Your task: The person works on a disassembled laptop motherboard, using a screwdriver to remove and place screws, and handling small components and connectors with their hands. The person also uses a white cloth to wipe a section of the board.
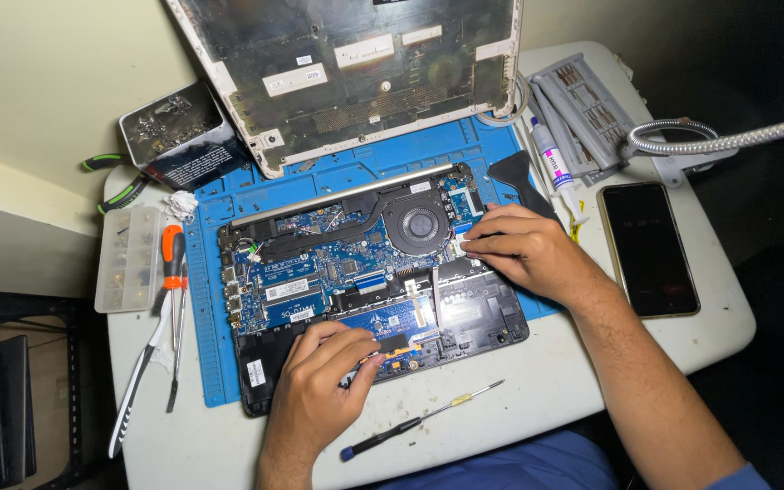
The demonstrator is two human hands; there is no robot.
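Observation:
An opened laptop base (265, 367) lies on a blue work mat (206, 318), its blue circuit board (319, 268) and round black fan (417, 222) exposed. My left hand (319, 386) rests on the front edge of the base, fingers curled, with its fingertips pressing on a small black part (394, 344) near the board's lower middle. My right hand (519, 249) lies on the right side of the base, fingertips touching a connector area just right of the fan. I cannot see any tool in either hand.
The removed laptop bottom cover (347, 73) leans at the back. A screwdriver (410, 424) lies near the front edge. Tweezers and an orange-handled tool (172, 272) lie left, beside a clear parts box (124, 259) and a metal screw tin (170, 132). A phone (648, 247), tube (551, 168) and black spudger (519, 177) sit right.

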